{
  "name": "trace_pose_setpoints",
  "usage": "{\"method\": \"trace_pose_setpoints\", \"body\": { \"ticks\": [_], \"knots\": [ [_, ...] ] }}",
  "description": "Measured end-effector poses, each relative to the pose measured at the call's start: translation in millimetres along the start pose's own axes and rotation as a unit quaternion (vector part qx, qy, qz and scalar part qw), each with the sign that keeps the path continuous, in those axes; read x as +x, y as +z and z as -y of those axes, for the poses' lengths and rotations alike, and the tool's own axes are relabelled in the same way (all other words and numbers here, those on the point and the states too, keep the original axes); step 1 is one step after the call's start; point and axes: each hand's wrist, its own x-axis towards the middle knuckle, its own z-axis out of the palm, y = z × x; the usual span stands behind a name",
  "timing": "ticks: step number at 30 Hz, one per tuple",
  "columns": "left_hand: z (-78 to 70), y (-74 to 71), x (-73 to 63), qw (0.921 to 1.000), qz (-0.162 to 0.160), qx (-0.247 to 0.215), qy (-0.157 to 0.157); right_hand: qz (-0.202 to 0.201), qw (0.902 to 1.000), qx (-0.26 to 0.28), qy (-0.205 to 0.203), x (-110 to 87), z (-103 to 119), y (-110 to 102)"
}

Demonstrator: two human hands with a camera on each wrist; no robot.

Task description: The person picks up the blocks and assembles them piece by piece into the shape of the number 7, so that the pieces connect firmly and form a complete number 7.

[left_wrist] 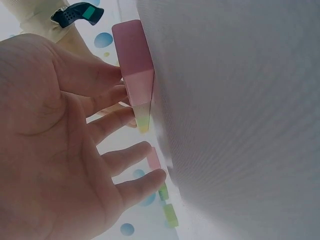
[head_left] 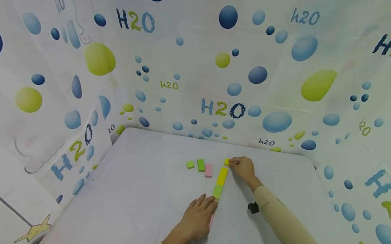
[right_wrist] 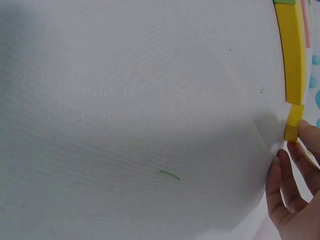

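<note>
A straight row of toy blocks runs away from me: pink block (head_left: 212, 220) nearest, then light green block (head_left: 217, 192) and long yellow block (head_left: 222, 176). My left hand (head_left: 197, 216) lies along the row's left side and hides part of it. In the left wrist view its fingers are loosely extended, with the thumb at the pink block's side. At the far end, my right hand (head_left: 243, 168) pinches a small yellow block (head_left: 226, 162) between thumb and fingers. The right wrist view shows that small block right at the end of the long yellow one.
Left of the row's far end lie a light green cube (head_left: 190, 164), a green block (head_left: 201, 165) and a pink block (head_left: 208, 171). They rest on a white-covered table (head_left: 136, 193). A patterned curtain (head_left: 193, 61) stands behind and along the sides.
</note>
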Motion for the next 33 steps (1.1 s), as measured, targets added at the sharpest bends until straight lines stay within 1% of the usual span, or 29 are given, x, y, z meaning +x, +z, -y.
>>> {"method": "trace_pose_setpoints", "body": {
  "ticks": [6,12,16,19,21,28,33],
  "knots": [
    [1.3,0.7,0.2,0.9999,-0.008,-0.003,0.006,0.002,1.0000,0.001,-0.005,-2.8,3,-2],
    [4.8,8.2,0.5,0.9994,-0.029,-0.003,0.019,0.000,1.0000,-0.002,-0.009,-3.3,3,-1],
    [6.1,11.8,0.5,0.9992,-0.035,-0.002,0.020,0.004,0.9999,-0.005,-0.011,-3.9,1,2],
    [6.6,13.3,0.7,0.9993,-0.033,-0.002,0.017,0.009,0.9999,-0.006,-0.010,-4.9,2,3],
    [6.1,12.9,0.8,0.9996,-0.026,-0.003,0.014,0.011,0.9999,-0.005,-0.011,-5.7,2,4],
    [6.6,14.3,2.0,0.9999,-0.016,-0.003,0.006,0.010,0.9997,-0.006,-0.022,-6.8,3,5],
    [6.8,15.0,2.7,1.0000,-0.008,-0.005,0.003,0.011,0.9997,-0.005,-0.021,-7.6,4,5]
  ]
}}
